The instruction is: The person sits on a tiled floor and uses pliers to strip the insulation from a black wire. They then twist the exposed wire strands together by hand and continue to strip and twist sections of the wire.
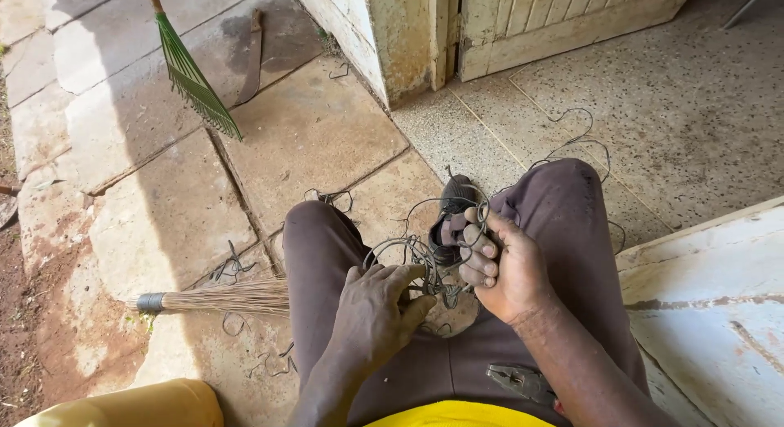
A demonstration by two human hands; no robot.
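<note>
Both hands meet over the lap: left hand [377, 309] and right hand [500, 268] curl closed, gripping tangled wire [416, 251].

The left hand [377, 313] and right hand [505, 264] both grip a tangle of thin dark wire [425, 255] between the seated person's knees. Pliers [523, 383] lie in the lap. A straw broom [224, 298] lies left; a green rake [192, 72] stands far left.
</note>
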